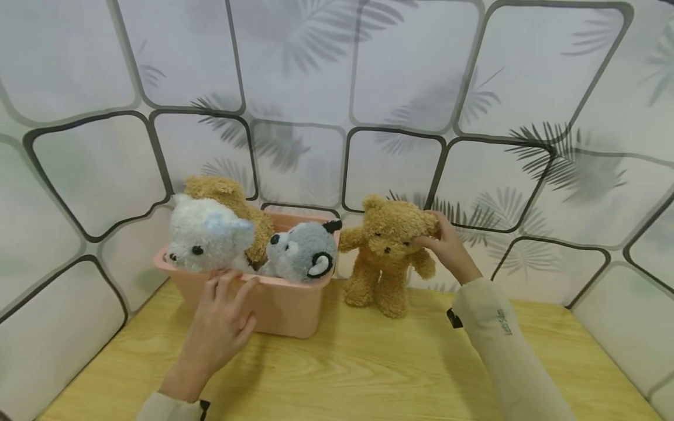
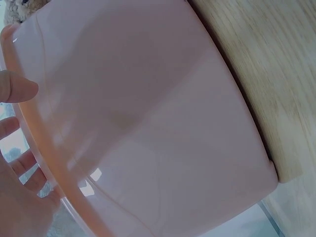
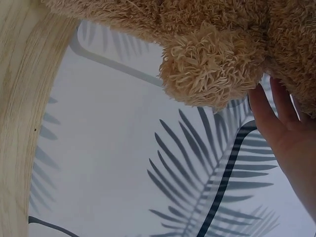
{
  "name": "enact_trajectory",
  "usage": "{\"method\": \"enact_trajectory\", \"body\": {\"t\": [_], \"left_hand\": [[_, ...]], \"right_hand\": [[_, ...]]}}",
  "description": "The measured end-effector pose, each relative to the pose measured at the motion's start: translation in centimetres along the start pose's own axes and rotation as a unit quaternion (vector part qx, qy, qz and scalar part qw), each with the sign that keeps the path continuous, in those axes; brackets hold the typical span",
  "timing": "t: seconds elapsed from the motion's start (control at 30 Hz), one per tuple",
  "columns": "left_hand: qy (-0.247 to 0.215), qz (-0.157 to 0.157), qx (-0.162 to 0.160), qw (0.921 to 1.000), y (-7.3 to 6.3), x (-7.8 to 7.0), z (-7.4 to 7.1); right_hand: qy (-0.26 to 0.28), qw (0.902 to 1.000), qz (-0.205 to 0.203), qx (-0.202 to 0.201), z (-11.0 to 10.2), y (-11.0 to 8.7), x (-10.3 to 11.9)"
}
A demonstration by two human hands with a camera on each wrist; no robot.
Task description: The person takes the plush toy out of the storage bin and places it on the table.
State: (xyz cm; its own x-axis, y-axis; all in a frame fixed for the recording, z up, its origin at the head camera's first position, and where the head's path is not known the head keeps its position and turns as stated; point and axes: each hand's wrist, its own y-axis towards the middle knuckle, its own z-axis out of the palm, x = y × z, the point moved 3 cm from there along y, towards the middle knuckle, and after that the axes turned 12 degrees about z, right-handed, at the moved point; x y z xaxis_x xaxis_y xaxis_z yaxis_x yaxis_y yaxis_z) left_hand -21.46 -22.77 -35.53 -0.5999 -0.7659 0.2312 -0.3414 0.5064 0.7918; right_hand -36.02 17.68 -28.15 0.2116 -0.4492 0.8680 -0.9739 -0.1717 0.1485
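Observation:
A brown teddy bear [image 1: 387, 245] stands upright on the wooden table, to the right of a pink bin [image 1: 284, 307]. My right hand [image 1: 444, 242] grips the side of its head, thumb in front and fingers behind. From the right wrist view, that hand [image 3: 291, 133] reaches in beside the brown fur [image 3: 212, 64]. At the bin's front rim is my left hand [image 1: 221, 318], its fingers hooked over the edge. The left wrist view has its thumb [image 2: 19, 89] outside the rim and the other fingers on the inner side.
Inside the bin sit a white plush dog [image 1: 207, 237], a grey plush husky [image 1: 300, 251] and another brown plush [image 1: 226, 196], partly hidden behind the white one. A patterned cloth wall [image 1: 300, 158] encloses the table [image 1: 358, 374] at the back and sides.

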Motion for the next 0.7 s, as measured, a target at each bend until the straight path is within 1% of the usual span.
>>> {"method": "enact_trajectory", "body": {"t": [0.13,0.23,0.4,0.57,0.7], "left_hand": [[-0.001,-0.002,-0.003,1.0,0.13,-0.1,0.1],[-0.001,-0.002,-0.003,1.0,0.17,-0.14,0.19],[0.001,0.0,-0.002,1.0,0.21,-0.17,0.29],[0.003,0.002,-0.003,1.0,0.11,-0.1,0.3],[0.003,0.003,-0.006,1.0,0.03,-0.02,0.25]], "right_hand": [[-0.011,0.9999,0.006,-0.011,-0.24,-0.21,-0.19],[-0.011,0.9998,0.002,-0.015,-0.36,-0.33,-0.38],[-0.017,0.9996,-0.019,-0.008,-0.26,-0.34,-0.47],[-0.041,0.9987,-0.032,0.001,-0.21,-0.08,-0.28],[-0.037,0.9981,-0.047,0.017,0.27,0.12,-0.04]]}}
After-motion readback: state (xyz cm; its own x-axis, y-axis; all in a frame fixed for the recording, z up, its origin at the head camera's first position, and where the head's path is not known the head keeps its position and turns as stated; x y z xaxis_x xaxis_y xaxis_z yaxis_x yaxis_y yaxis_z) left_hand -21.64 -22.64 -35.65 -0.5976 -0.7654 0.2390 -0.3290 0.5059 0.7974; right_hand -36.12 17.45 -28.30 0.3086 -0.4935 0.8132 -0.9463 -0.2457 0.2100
